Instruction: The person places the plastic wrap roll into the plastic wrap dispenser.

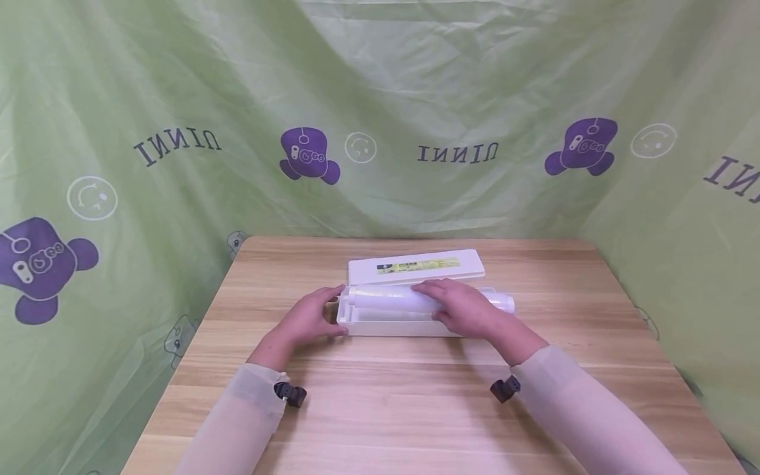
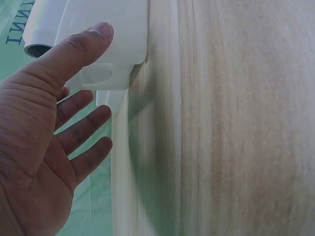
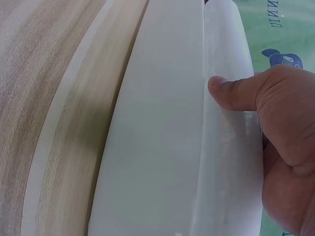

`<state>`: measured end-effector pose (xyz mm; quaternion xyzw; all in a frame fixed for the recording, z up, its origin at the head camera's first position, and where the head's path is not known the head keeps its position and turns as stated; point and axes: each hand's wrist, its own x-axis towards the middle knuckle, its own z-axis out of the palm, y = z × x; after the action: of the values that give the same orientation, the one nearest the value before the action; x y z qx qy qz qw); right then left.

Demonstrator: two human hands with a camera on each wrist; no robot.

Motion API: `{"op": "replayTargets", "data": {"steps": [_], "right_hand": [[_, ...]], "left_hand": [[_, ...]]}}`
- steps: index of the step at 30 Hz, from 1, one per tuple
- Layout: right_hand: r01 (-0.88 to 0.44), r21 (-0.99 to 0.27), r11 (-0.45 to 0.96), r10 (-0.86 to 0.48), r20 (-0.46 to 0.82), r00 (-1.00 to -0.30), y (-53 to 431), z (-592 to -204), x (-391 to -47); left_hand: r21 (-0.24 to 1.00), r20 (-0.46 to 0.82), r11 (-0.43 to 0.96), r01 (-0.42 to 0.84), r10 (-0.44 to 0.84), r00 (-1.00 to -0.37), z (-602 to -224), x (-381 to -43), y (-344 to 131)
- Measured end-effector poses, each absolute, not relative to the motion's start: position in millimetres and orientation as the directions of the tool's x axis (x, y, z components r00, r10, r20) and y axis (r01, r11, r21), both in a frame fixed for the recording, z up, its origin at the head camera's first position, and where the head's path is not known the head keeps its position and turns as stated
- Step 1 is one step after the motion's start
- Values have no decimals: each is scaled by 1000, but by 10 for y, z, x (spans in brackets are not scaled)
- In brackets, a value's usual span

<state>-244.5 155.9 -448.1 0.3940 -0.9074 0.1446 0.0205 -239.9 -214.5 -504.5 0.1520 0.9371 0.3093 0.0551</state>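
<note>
A long white box (image 1: pixel 392 328) lies across the table with its top off, and a roll of cling film (image 1: pixel 392 298) rests in its opening at a slant. The roll's right end (image 1: pixel 503 303) sticks out past the box. My right hand (image 1: pixel 466 309) grips the roll from above, its thumb along the near side in the right wrist view. At the box's left end, my left hand (image 1: pixel 309 318) holds the corners, thumb in front and index finger behind. The left wrist view shows its other fingers (image 2: pixel 86 130) spread loosely beside the end.
Just behind the box lies its white lid (image 1: pixel 362 269), with a yellow-green label (image 1: pixel 415 266) on top. Both stand on a wood-grain table (image 1: pixel 380 409). Green printed curtains (image 1: pixel 380 72) hang along the back and both sides.
</note>
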Motion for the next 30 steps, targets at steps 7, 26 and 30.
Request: {"op": "replayTargets", "data": {"steps": [7,26,30], "right_hand": [[-724,-249,643,-714,146,-685,1528,-4511,-2462],[-733,-249,633,-733,115,-671,1459,-4533,-2522],[-740,-253,624,-740,113,-663,1438,-4536,-2544]], "left_hand": [[589,-10,767,253,321,-947,-5022,-2389,-2133],[584,13,765,273,327,-945,-5070,-2412,-2144],[579,10,769,271,326,-945,-5070,-2415,-2146]]}}
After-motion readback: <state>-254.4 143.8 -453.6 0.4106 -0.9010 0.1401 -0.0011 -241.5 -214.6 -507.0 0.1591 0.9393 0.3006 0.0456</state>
